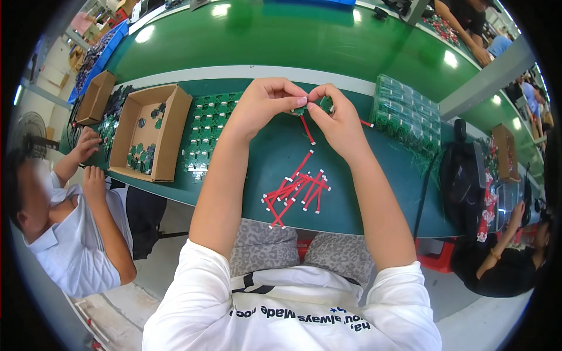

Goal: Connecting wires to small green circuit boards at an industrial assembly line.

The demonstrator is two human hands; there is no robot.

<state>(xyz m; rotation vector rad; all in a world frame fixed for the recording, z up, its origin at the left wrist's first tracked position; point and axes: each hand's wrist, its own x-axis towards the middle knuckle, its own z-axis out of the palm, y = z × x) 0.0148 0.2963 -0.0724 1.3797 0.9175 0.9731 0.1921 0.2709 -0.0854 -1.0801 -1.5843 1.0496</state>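
Observation:
My left hand (270, 106) and my right hand (338, 120) meet above the green table, fingertips together. Between the left thumb and index finger is a small green circuit board (299, 110) with a white connector; a short red cable (307, 130) hangs down below it. My right hand is also closed, pinching at a green board piece (326, 104), mostly hidden by the fingers. The end of another red cable (367, 123) sticks out beyond the right hand. Below the hands lies a loose pile of red cables (287, 194) with white end connectors.
Left of me are a sheet of green boards (206, 126) and a cardboard box (182, 131) holding boards. A stack of wrapped green boards (406, 111) stands right. A green conveyor (246, 44) runs beyond. A person (82, 228) sits left, another (503, 257) right.

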